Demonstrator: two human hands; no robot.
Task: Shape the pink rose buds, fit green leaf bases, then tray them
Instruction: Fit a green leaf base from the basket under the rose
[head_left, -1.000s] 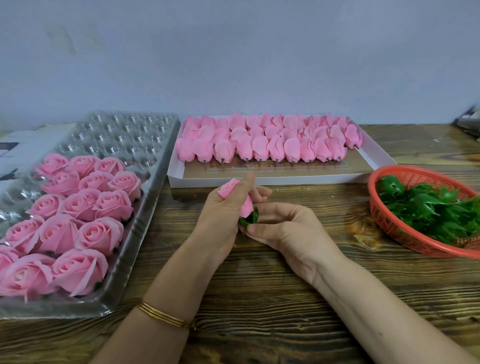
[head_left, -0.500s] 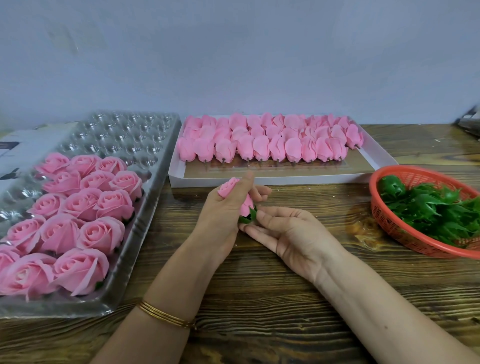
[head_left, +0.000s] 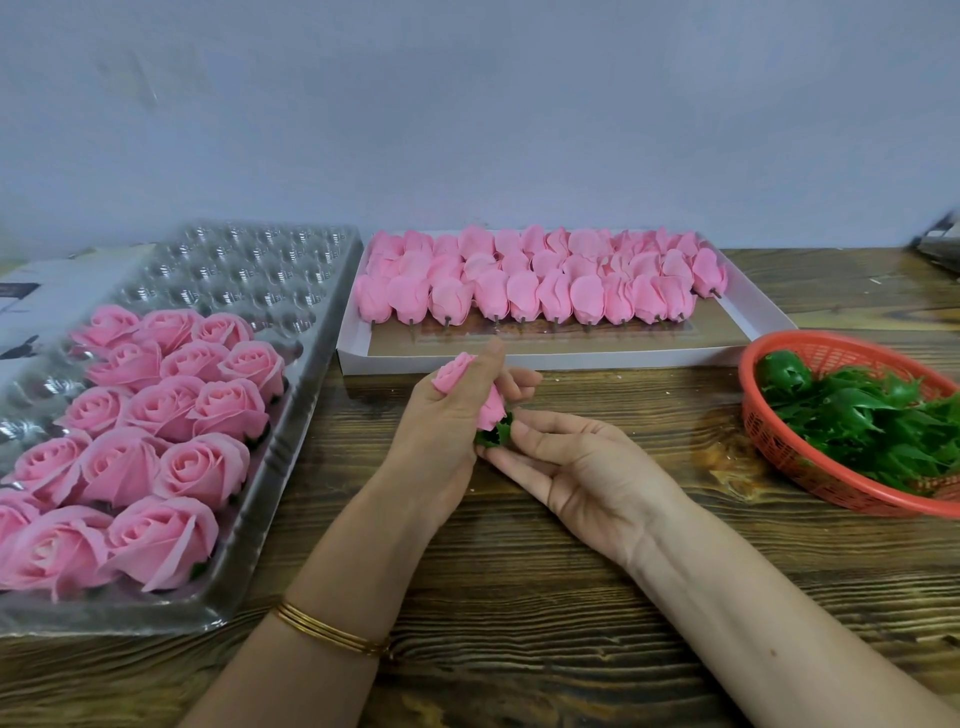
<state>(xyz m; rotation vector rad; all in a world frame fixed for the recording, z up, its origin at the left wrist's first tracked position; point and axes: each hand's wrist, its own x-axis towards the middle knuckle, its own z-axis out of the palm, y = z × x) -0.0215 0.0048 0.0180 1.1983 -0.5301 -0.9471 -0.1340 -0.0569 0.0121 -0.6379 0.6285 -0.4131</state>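
My left hand (head_left: 441, 421) is wrapped around a pink rose bud (head_left: 453, 375), whose tip pokes out above my fingers. A green leaf base (head_left: 493, 435) sits at the bud's lower end. My right hand (head_left: 576, 462) lies palm up just beside it, its fingertips touching the leaf base. A clear plastic cavity tray (head_left: 291, 415) at the left holds several finished open pink roses (head_left: 202, 467). At the back, a white flat box (head_left: 571, 358) carries rows of closed pink buds (head_left: 524, 291). A red mesh basket (head_left: 779, 447) at the right is filled with green leaf bases (head_left: 872, 421).
Everything rests on a dark wooden table (head_left: 519, 597) against a pale wall. A white box (head_left: 47, 296) lies under the plastic tray's far left. A dark object (head_left: 940, 249) shows at the right edge. The tray's far cavities (head_left: 249, 270) hold nothing.
My right hand has uncurled from around the bud's base, its fingers now stretched out with only the tips at the leaf base. My left hand holds the bud in the same place.
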